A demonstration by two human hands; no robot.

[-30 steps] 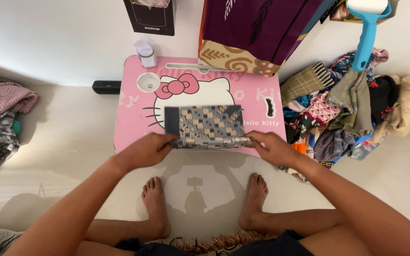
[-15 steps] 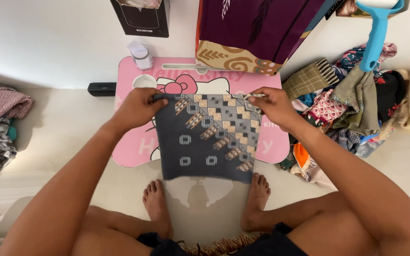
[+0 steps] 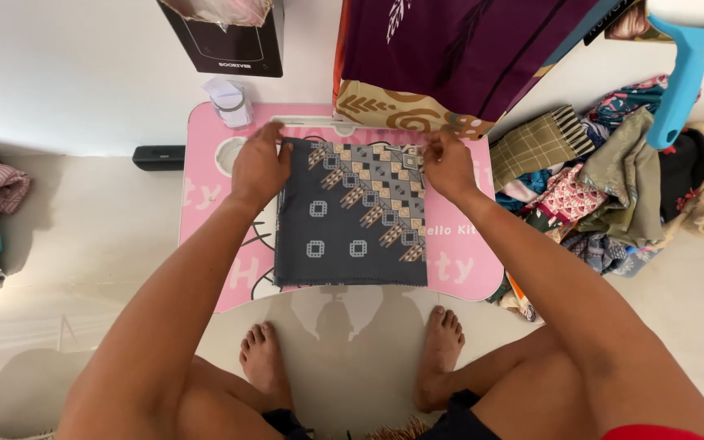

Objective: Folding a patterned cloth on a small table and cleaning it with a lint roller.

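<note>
The person is now holding the dark patterned cloth (image 3: 350, 216) spread flat on the pink lap table (image 3: 205, 204); a second ago it was a narrow folded band at the table's near edge, and half a second ago it was opened and hanging past that edge. So it is being unfolded and drawn back, and most of it is now lying on the tabletop, only its near hem reaching the front edge. The left hand (image 3: 259, 167) is pinching the far left corner, the right hand (image 3: 448, 165) is gripping the far right corner, both closed on fabric. The cloth is sitting roughly square, slightly longer from far to near, its sides running straight away from the person. The diagonal tan band is running from the far left corner down to the right side. A small clear cup (image 3: 228, 102) is standing at the table's far left; a heap of mixed fabrics (image 3: 613, 187) is lying to the right.
</note>
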